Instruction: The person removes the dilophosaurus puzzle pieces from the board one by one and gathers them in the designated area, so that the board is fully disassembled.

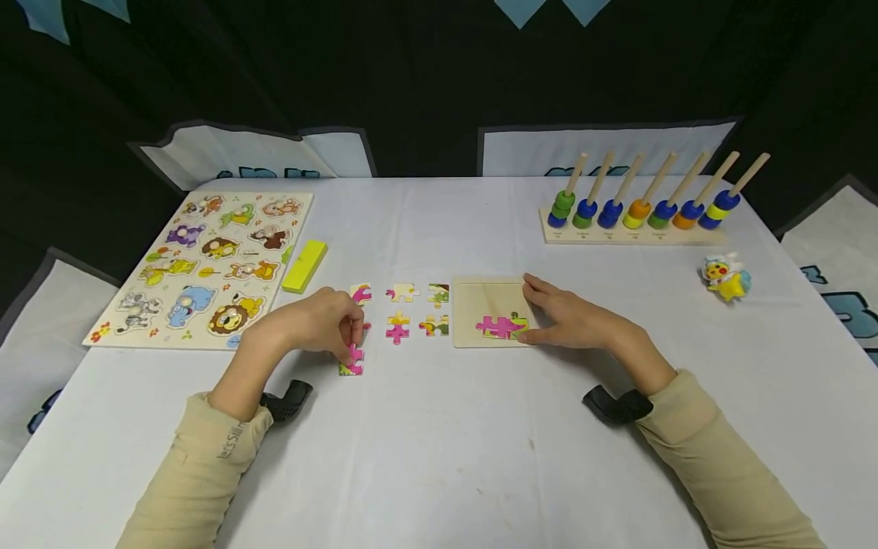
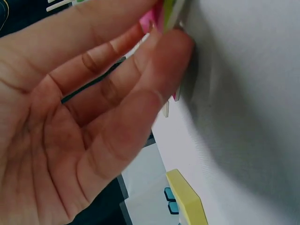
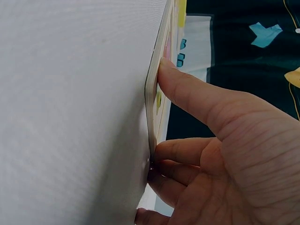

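Note:
My left hand (image 1: 315, 324) pinches a pink and green jigsaw piece (image 1: 352, 364) between thumb and fingertips, low over the white table. In the left wrist view the piece (image 2: 166, 14) shows edge-on at the fingertips. At the right end of a square wooden puzzle board (image 1: 466, 313), my right hand (image 1: 572, 314) grips its edge. The right wrist view has the thumb (image 3: 176, 79) on the board's face and the other fingers against its edge. Joined pink and green pieces (image 1: 503, 328) lie in the board's lower right part, partly covered by the thumb.
Several loose jigsaw pieces (image 1: 398, 328) lie between the hands. A large animal puzzle board (image 1: 165, 282) is at the left, with a yellow block (image 1: 305, 267) beside it. At the back right stands a peg rack (image 1: 631, 232) of coloured rings, with a small toy figure (image 1: 725, 277) in front.

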The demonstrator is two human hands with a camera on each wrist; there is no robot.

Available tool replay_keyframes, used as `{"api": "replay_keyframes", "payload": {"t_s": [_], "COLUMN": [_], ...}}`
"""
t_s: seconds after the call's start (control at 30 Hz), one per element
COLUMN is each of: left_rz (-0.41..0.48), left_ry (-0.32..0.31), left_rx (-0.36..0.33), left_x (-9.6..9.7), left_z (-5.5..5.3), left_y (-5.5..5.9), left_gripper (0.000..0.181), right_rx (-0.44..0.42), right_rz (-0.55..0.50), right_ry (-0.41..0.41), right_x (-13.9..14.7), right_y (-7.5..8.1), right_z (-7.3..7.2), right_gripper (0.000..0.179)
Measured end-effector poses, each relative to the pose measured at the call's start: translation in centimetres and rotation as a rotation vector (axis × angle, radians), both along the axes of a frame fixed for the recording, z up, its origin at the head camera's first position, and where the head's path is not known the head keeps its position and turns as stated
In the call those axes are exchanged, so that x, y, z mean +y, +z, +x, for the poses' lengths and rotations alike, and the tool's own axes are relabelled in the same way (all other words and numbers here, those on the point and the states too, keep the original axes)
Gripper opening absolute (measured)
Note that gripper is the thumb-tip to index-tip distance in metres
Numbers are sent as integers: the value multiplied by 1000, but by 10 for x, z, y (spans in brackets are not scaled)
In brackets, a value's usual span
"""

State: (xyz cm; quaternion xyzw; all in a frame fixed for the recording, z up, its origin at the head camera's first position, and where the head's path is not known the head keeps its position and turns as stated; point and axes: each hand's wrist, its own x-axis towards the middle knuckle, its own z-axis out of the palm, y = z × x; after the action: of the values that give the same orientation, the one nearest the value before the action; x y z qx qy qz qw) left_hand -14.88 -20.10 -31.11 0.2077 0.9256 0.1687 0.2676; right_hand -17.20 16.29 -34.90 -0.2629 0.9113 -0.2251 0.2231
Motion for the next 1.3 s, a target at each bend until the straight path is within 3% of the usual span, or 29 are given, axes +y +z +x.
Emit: {"api": "replay_keyframes", "payload": {"t_s": [0.33, 0.53, 0.7, 0.87, 1.07, 1.3], "left_rz": [-27, -28, 11, 75, 129, 19], "left_ry": [33, 27, -50, -102, -197, -207], "left_rx": [99, 77, 125, 146, 127, 123], "left_x": [4, 12, 46, 87, 131, 163], "left_z": [2, 1, -8, -32, -53, -52], "left_y": [-1, 1, 12, 18, 8, -8], "left_gripper": [23, 16, 15, 19, 19, 20], "right_rx": [11, 14, 19, 5, -2, 9], "right_rz": [3, 8, -1, -15, -16, -9], "right_ry": [-4, 1, 0, -7, -3, 16], "right_x": [-2, -2, -1, 0, 1, 1], "right_y": [-1, 0, 1, -1, -2, -1], "right_z": [-1, -1, -1, 2, 2, -1], "right_gripper": [83, 83, 83, 84, 84, 84]}}
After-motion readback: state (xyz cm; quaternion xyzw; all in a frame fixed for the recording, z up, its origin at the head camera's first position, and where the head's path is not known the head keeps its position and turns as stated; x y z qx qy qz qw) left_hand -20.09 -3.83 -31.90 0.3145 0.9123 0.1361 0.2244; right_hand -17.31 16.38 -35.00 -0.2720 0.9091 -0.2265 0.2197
